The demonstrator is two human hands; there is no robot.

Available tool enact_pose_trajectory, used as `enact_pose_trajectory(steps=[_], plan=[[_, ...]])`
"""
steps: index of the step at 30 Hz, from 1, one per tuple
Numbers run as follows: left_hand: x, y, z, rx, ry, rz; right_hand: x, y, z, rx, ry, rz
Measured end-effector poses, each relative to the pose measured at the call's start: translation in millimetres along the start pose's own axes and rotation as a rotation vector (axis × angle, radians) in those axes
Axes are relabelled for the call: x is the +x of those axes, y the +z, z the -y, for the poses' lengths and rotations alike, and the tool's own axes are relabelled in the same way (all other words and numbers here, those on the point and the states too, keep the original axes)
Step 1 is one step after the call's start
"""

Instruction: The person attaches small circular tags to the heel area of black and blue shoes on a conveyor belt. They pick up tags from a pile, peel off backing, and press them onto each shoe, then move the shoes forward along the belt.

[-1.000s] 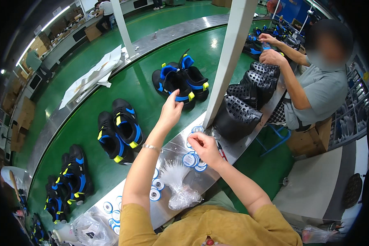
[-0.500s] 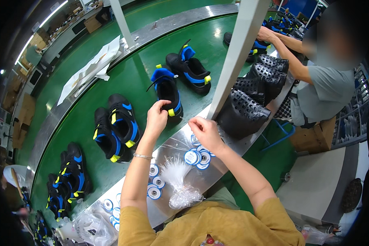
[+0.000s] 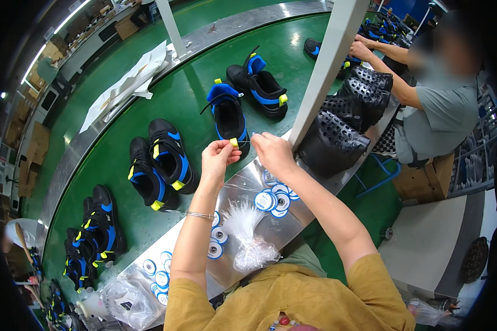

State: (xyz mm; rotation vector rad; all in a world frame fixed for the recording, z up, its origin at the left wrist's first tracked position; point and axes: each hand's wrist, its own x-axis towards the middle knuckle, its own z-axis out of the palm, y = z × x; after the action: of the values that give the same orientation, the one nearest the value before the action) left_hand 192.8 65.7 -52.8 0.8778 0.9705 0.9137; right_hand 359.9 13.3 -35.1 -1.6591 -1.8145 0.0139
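My left hand (image 3: 220, 160) pinches the yellow heel tab (image 3: 234, 142) of a black-and-blue shoe (image 3: 230, 118), whose tongue is raised and heel faces me. Close beside it, my right hand (image 3: 273, 150) has thumb and finger pressed together on a thin pale strand that runs toward the tab; its end is too fine to make out. The matching shoe (image 3: 259, 91) stands just beyond, to the right. On the metal ledge below my hands lies a bunch of clear plastic strands (image 3: 243, 223), near round blue-and-white tags (image 3: 266, 201).
More shoe pairs (image 3: 168, 157) stand to the left on the green belt (image 3: 193, 105). A white post (image 3: 328, 69) rises right of my hands, beside black perforated boot-shaped forms (image 3: 334, 143). A co-worker (image 3: 439, 110) works at the right. A clear plastic bag (image 3: 130, 303) lies lower left.
My left hand has shifted from the shoe's collar to a pinch on its yellow heel tab. My right hand has come up closer to that tab.
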Motion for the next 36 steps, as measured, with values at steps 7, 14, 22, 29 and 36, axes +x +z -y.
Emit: enact_pose_trajectory(steps=[7,14,22,29,36], plan=[[3,-5,6,0.01,-0.009,-0.014,10,18,13,0.003,-0.035,0.078],[-10,-10,-10,0.142,0.285,-0.193,15,8,7,0.394,0.13,0.132],[-15,8,-21,0.224,0.507,-0.015,32,6,24,0.57,0.15,0.121],[-8,10,-6,0.273,0.446,0.035,39,17,22,0.886,0.254,0.166],[-11,7,-11,0.287,0.392,-0.018,37,8,12,1.107,0.502,0.2]])
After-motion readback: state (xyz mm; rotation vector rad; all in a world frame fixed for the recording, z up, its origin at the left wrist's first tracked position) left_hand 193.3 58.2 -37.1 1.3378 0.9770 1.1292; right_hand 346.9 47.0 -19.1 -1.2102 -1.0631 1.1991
